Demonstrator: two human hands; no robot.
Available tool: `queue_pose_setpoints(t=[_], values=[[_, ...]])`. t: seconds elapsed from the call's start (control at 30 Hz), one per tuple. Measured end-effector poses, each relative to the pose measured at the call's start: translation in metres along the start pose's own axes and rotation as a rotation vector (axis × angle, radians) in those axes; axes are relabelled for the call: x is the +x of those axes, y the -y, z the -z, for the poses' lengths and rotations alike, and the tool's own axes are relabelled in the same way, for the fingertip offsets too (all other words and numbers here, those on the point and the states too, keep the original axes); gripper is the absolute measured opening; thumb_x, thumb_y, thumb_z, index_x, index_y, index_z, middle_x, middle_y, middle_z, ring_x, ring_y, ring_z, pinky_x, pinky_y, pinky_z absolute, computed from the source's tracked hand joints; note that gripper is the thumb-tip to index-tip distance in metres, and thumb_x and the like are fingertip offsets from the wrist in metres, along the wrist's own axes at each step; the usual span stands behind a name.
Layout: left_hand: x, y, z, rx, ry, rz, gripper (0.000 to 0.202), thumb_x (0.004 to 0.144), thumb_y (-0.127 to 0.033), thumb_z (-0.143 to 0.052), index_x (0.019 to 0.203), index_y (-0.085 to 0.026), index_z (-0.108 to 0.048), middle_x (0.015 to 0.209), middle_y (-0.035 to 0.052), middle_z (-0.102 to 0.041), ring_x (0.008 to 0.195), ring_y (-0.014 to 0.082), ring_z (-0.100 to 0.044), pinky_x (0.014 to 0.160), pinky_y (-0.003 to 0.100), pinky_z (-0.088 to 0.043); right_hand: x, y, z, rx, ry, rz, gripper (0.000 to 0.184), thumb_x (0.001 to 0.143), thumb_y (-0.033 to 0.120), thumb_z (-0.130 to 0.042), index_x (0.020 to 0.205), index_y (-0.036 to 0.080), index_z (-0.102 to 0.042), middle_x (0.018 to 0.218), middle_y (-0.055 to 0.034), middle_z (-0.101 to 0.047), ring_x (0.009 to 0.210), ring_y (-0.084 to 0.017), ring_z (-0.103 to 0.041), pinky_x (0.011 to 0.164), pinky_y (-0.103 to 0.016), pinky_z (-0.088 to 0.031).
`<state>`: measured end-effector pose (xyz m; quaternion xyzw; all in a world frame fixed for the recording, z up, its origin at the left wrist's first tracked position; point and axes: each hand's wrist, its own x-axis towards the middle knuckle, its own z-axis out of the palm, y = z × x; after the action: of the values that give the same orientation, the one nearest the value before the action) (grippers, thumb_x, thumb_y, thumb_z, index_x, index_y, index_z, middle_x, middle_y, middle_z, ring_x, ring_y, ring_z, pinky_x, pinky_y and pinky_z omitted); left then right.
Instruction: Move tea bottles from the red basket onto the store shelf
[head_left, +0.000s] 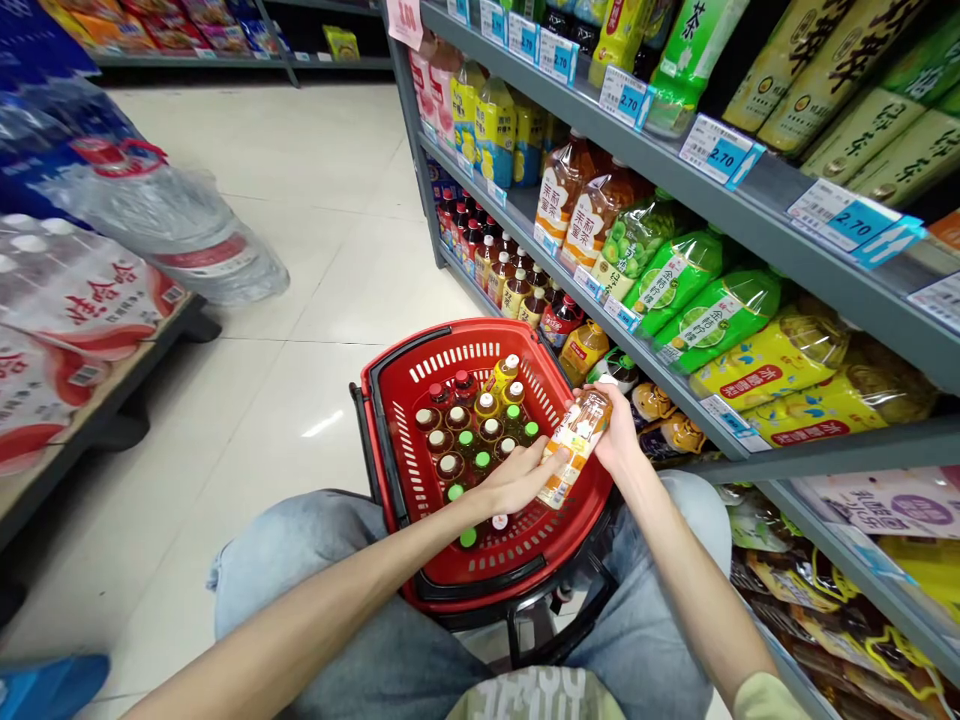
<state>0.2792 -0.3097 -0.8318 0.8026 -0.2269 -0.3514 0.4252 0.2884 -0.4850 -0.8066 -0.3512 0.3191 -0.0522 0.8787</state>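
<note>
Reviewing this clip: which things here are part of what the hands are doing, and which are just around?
In hand:
- amber bottle, gripped by left hand and right hand
- red basket beneath it
- capped bottles standing in the basket

Just around:
- shelf drinks
- price tags
- water packs at left
- large water jug

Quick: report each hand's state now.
Left hand: closed on the lower end of the clear plastic bottle of amber tea.
Right hand: closed on the same bottle's upper end.
</note>
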Motion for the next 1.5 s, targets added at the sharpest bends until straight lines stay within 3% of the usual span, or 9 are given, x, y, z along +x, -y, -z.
queue_pose_setpoints(t=[0.17,0.3,0.5,0.73,0.83,0.97,1.1,1.33,1.5], values=[[-0.003,-0.007,0.003,-0.044,-0.001,0.016,0.072,0.095,-0.074,-0.022,0.127,-0.021,-0.059,0.117,0.0131,-0.069,0.105,0.0323,-0.062,0.091,0.041,-0.045,-0.003,0.0,-0.003,-0.029,0.012,-0.018,0.006,0.074,0.023,-0.065,0.074,0.017,-0.063,0.067,-0.0022,-0.071,0.06,-0.018,-0.069,0.056,-0.029,-0.059],[-0.001,-0.007,0.003,-0.099,-0.018,0.008,0.069,0.096,-0.072,-0.022,0.119,-0.021,-0.062,0.109,0.0111,-0.07,0.102,0.0313,-0.063,0.088,0.04,-0.044,-0.001,0.003,-0.001,-0.026,0.024,-0.033,0.006,0.075,0.024,-0.064,0.076,0.017,-0.063,0.067,-0.0022,-0.071,0.059,-0.018,-0.069,0.057,-0.031,-0.059],[0.004,0.0,0.001,-0.133,0.053,-0.079,0.04,0.094,-0.057,-0.041,0.107,-0.02,-0.052,0.091,0.006,-0.068,0.094,0.0288,-0.063,0.082,0.037,-0.045,0.004,0.009,0.006,0.021,0.067,-0.045,0.009,0.078,0.026,-0.061,0.078,0.017,-0.063,0.07,-0.0027,-0.072,0.057,-0.018,-0.068,0.058,-0.033,-0.061],[0.004,-0.004,0.005,-0.523,0.172,-0.163,0.044,0.08,-0.038,-0.056,0.12,-0.021,-0.046,0.121,0.0054,-0.06,0.114,0.0244,-0.056,0.097,0.038,-0.047,0.004,0.021,0.009,0.112,0.077,0.032,0.014,0.079,0.031,-0.056,0.08,0.018,-0.061,0.072,-0.0027,-0.072,0.061,-0.019,-0.069,0.06,-0.035,-0.062],[0.006,0.0,0.0,-0.545,0.211,-0.148,0.058,0.073,-0.029,-0.065,0.127,-0.021,-0.045,0.12,0.006,-0.06,0.11,0.0243,-0.058,0.09,0.036,-0.05,0.003,0.021,0.009,0.108,0.079,0.03,0.014,0.079,0.031,-0.056,0.081,0.018,-0.062,0.074,-0.0029,-0.073,0.063,-0.019,-0.07,0.062,-0.035,-0.062],[0.008,0.008,-0.009,-0.425,0.142,-0.16,0.061,0.067,-0.023,-0.074,0.122,-0.018,-0.049,0.106,0.0052,-0.065,0.09,0.0215,-0.062,0.074,0.031,-0.05,0.001,0.017,0.006,0.09,0.049,0.005,0.012,0.079,0.029,-0.057,0.08,0.018,-0.062,0.074,-0.0031,-0.073,0.065,-0.019,-0.071,0.064,-0.036,-0.063],[0.008,0.01,-0.011,-0.359,0.068,-0.138,0.056,0.074,-0.032,-0.075,0.123,-0.019,-0.05,0.099,0.005,-0.069,0.085,0.022,-0.066,0.075,0.034,-0.052,0.002,0.013,0.003,0.087,0.056,0.027,0.009,0.078,0.027,-0.058,0.079,0.019,-0.061,0.074,-0.0026,-0.072,0.064,-0.019,-0.071,0.065,-0.037,-0.063],[0.006,0.008,-0.006,-0.298,0.016,-0.098,0.056,0.087,-0.065,-0.06,0.121,-0.02,-0.057,0.11,0.0071,-0.071,0.098,0.0257,-0.068,0.085,0.036,-0.053,0.007,0.007,0.005,0.067,0.03,0.052,0.008,0.077,0.026,-0.061,0.078,0.017,-0.061,0.074,-0.0033,-0.071,0.065,-0.019,-0.071,0.069,-0.037,-0.063],[0.005,0.007,-0.006,-0.426,0.008,-0.084,0.061,0.09,-0.068,-0.052,0.123,-0.017,-0.058,0.122,0.0107,-0.069,0.109,0.0268,-0.065,0.095,0.038,-0.05,0.002,0.006,0.003,-0.025,0.145,0.067,0.01,0.077,0.026,-0.066,0.081,0.017,-0.065,0.08,-0.0049,-0.073,0.073,-0.02,-0.073,0.069,-0.034,-0.063]])
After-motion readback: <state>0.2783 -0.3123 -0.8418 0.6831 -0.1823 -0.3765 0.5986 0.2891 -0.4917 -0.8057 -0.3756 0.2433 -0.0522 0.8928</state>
